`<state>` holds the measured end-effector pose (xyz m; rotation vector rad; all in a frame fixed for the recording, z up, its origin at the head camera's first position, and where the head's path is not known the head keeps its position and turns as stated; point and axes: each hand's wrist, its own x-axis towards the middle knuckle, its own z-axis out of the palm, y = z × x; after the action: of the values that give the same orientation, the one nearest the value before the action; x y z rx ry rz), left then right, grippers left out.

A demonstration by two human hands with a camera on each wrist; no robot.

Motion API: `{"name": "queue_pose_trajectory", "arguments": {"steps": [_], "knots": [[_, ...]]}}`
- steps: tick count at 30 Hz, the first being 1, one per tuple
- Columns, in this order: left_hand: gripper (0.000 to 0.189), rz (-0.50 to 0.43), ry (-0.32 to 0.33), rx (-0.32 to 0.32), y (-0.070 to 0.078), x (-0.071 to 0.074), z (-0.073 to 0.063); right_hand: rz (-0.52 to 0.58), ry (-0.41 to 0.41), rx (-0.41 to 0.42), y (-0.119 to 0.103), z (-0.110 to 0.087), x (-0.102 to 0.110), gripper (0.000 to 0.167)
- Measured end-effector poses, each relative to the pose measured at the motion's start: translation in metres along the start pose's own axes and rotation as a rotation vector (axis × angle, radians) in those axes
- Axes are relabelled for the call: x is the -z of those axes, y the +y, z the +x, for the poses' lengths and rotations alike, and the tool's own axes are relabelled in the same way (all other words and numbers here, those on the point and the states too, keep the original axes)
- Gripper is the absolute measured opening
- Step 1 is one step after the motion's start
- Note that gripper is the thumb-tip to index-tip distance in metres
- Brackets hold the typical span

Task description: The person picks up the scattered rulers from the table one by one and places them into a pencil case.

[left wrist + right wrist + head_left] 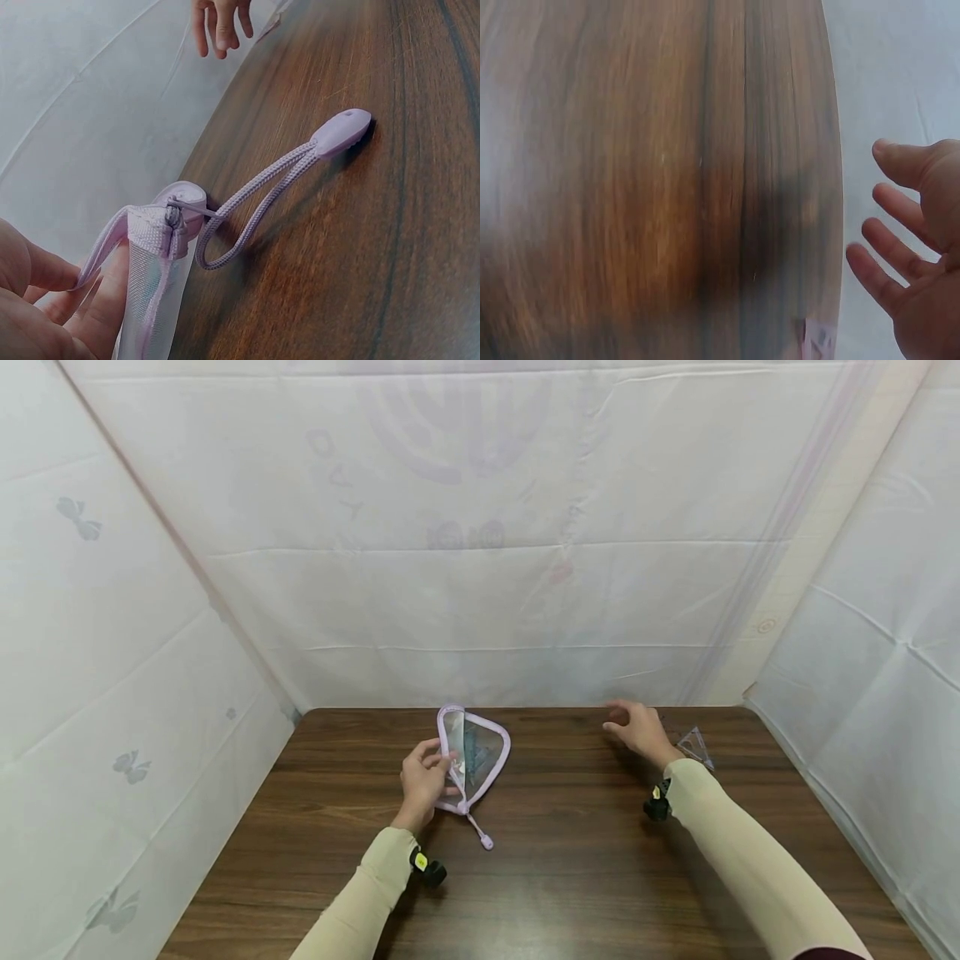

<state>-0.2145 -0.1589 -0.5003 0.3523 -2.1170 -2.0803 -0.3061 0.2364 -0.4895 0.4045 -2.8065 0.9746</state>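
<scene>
My left hand (422, 781) grips the left edge of a mesh zipper pouch (491, 758) with lilac trim, near the back of the table. Teal see-through pieces (471, 752) show inside the pouch. In the left wrist view, thumb and fingers hold the lilac zipper edge (112, 236), and a cord pull (345, 133) hangs over the wood. My right hand (636, 729) is above the table's back right, fingers spread and holding nothing in the right wrist view. Just right of that wrist lies a clear set square (696, 747).
The brown wooden table (555, 877) ends at a pale cloth wall (480, 610) behind, with more cloth at both sides. Part of a pinkish clear piece (821, 341) shows near the table edge in the right wrist view.
</scene>
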Motion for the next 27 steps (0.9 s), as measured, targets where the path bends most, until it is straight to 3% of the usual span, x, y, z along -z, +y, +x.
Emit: {"name": "queue_pose_trajectory", "arguments": {"steps": [12,27], "knots": [[0.035,-0.002,0.009,0.005,0.002,-0.001,-0.001,-0.075,0.017,-0.03,0.027,-0.007,0.013,0.068],[0.034,0.003,0.018,-0.001,0.002,0.0,0.0,-0.194,-0.073,-0.116,0.054,-0.018,0.026,0.087]]}}
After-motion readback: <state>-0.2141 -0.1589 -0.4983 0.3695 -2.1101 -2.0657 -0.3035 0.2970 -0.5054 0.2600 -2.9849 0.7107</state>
